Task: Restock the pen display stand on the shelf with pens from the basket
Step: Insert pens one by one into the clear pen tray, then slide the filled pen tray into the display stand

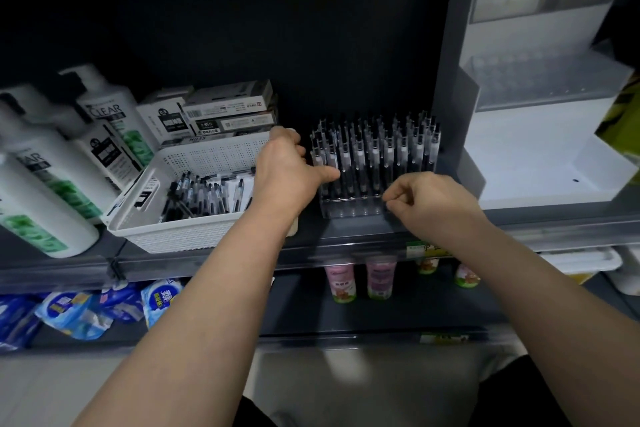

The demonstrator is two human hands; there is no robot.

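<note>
A clear plastic pen display stand [353, 210] sits on the dark shelf, packed with several upright black-and-white pens [375, 152]. My left hand [289, 166] grips the stand's left side, thumb against its front left corner and fingers curled behind. My right hand [429, 203] has its fingers curled at the stand's front right corner, touching the clear wall. To the left, a white perforated basket [173, 232] holds several loose pens [204, 198].
White shampoo bottles [52, 166] lie left of the basket. Pen boxes [221, 111] are stacked behind it. A large white tiered display unit [540, 135] stands right of the stand. Lower shelves hold blue packets [79, 312] and small pink bottles [360, 279].
</note>
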